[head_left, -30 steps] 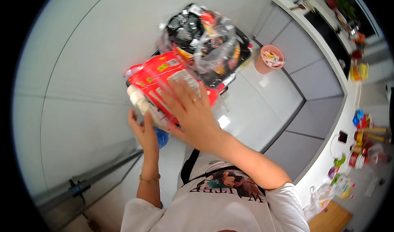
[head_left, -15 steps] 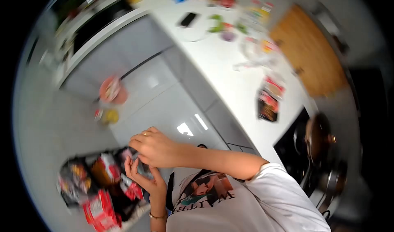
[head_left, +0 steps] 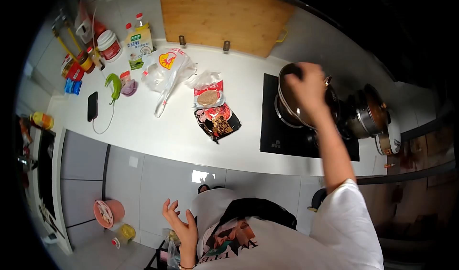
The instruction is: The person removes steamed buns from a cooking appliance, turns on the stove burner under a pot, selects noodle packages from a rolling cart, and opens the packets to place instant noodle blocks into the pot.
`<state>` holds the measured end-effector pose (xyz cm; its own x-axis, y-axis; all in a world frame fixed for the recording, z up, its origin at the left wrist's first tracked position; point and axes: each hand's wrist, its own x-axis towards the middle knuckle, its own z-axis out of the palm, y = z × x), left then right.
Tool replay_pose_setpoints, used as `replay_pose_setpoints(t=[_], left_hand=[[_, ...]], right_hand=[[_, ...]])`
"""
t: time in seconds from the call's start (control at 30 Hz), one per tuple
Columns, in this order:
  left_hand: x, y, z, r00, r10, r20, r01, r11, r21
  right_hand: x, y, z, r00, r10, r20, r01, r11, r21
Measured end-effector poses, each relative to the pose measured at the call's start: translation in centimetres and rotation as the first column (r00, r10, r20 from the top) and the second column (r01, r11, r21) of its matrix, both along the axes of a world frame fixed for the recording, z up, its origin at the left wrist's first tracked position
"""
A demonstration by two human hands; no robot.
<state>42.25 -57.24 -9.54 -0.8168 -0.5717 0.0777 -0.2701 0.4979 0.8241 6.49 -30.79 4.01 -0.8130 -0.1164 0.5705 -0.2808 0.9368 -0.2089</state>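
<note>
My right hand (head_left: 307,89) is over the stove (head_left: 272,135), its fingers closed at the dark knob of a glass pot lid (head_left: 288,95); the hand hides part of the grip. The lid looks tilted over a pan. My left hand (head_left: 181,226) is low in front of my body, fingers apart, holding nothing. On the white counter, left of the stove, lie a clear and red packet (head_left: 208,95) and a black and red packet (head_left: 218,123).
A second pot (head_left: 370,119) stands at the stove's right. A plastic bag (head_left: 167,71), green pepper (head_left: 114,88), phone (head_left: 92,106) and bottles are on the counter. A wooden board (head_left: 224,19) leans behind. A pink bin (head_left: 109,213) is on the floor.
The view has turned from the floor bags to the counter and stove. My hands, earlier at the red bag and then close together, are now apart; my right hand is at the pot lid.
</note>
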Motion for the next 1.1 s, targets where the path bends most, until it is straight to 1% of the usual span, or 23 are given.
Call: replay_pose_setpoints(t=[0.03,0.07,0.13,0.17,0.23,0.27,0.3,0.33,0.37,0.4,0.43,0.47,0.53,0.6,0.63,0.67,0.73,0.8,0.87,0.93,1.0,1.07,1.1], left_hand=[[-0.2,-0.5,-0.5,0.998,-0.048,0.027,0.047,0.998,0.035],[-0.6,-1.1,-1.0,0.994,-0.098,0.053,0.094,0.993,0.069],[-1.6,-1.9,-1.7,0.988,-0.138,0.075,0.131,0.988,0.083],[-2.1,-2.3,-2.0,0.98,-0.168,0.105,0.157,0.982,0.105],[-3.1,-3.0,-2.5,0.972,-0.198,0.122,0.183,0.975,0.125],[-3.4,-3.2,-2.7,0.967,-0.223,0.122,0.209,0.97,0.122],[-3.6,-3.3,-2.9,0.962,-0.246,0.121,0.232,0.965,0.119],[-3.9,-3.4,-3.0,0.961,-0.245,0.125,0.231,0.966,0.12],[-4.3,-3.4,-2.8,0.957,-0.255,0.136,0.242,0.964,0.108],[-4.3,-3.3,-2.7,0.953,-0.264,0.148,0.251,0.963,0.098],[-4.2,-3.2,-2.8,0.954,-0.261,0.151,0.248,0.964,0.1],[-4.3,-3.0,-3.0,0.959,-0.244,0.141,0.236,0.969,0.077],[-4.3,-2.9,-2.9,0.964,-0.231,0.131,0.226,0.973,0.055],[-4.2,-2.6,-2.6,0.952,-0.263,0.158,0.251,0.964,0.092],[-4.1,-2.6,-2.5,0.95,-0.263,0.167,0.249,0.963,0.099],[-4.2,-2.5,-2.5,0.952,-0.257,0.169,0.243,0.965,0.096],[-4.5,-2.5,-2.4,0.951,-0.255,0.175,0.242,0.966,0.093],[-4.8,-2.4,-2.4,0.955,-0.242,0.173,0.226,0.968,0.107],[-5.5,-2.2,-2.1,0.953,-0.248,0.174,0.233,0.967,0.099],[-5.8,-2.3,-2.0,0.951,-0.255,0.177,0.242,0.966,0.09],[-6.1,-2.5,-2.2,0.954,-0.265,0.142,0.259,0.964,0.06],[-6.1,-3.1,-2.5,0.956,-0.261,0.134,0.255,0.965,0.059],[-6.1,-3.3,-2.6,0.958,-0.256,0.127,0.251,0.966,0.057]], right_hand=[[-1.4,3.8,0.1,0.982,-0.188,-0.028,0.189,0.982,0.026],[-2.8,7.2,-0.2,0.915,-0.402,0.035,0.403,0.915,-0.026],[-4.4,11.5,-0.6,0.783,-0.614,0.101,0.622,0.776,-0.1],[-5.2,12.6,-1.2,0.777,-0.622,0.101,0.63,0.771,-0.099],[-7.3,14.4,-2.4,0.79,-0.571,0.223,0.613,0.732,-0.297],[-8.9,15.4,-3.0,0.789,-0.572,0.223,0.614,0.732,-0.295],[-10.8,16.0,-3.3,0.8,-0.429,0.419,0.598,0.629,-0.497],[-12.0,16.8,-3.9,0.794,-0.231,0.562,0.597,0.465,-0.653],[-12.0,15.5,-3.6,0.829,-0.188,0.526,0.558,0.229,-0.798],[-12.5,15.9,-3.9,0.825,-0.187,0.534,0.565,0.231,-0.792],[-13.1,16.3,-3.8,0.819,-0.113,0.563,0.566,0.0,-0.824],[-13.5,16.3,-3.3,0.822,-0.033,0.569,0.548,-0.231,-0.804],[-13.2,16.4,-2.9,0.817,-0.072,0.572,0.55,-0.202,-0.811],[-11.9,16.1,-1.6,0.885,-0.197,0.422,0.366,-0.268,-0.891],[-10.9,16.1,-0.4,0.902,-0.213,0.375,0.317,-0.26,-0.912],[-10.5,17.7,-0.4,0.958,-0.102,0.267,0.231,-0.274,-0.934],[-7.9,17.1,2.0,0.978,-0.071,0.196,0.175,-0.235,-0.956],[-6.2,15.9,3.8,0.977,-0.164,0.135,0.112,-0.142,-0.984],[-5.5,15.5,4.5,0.974,-0.203,0.102,0.076,-0.13,-0.989],[-4.9,14.7,4.8,0.946,-0.323,0.013,0.008,-0.016,-1.0],[-5.0,14.8,4.4,0.938,-0.347,-0.03,-0.034,-0.006,-0.999],[-4.8,14.5,4.0,0.893,-0.433,-0.121,-0.116,0.039,-0.993],[-4.3,14.5,3.9,0.919,-0.371,-0.135,-0.129,0.041,-0.991]])
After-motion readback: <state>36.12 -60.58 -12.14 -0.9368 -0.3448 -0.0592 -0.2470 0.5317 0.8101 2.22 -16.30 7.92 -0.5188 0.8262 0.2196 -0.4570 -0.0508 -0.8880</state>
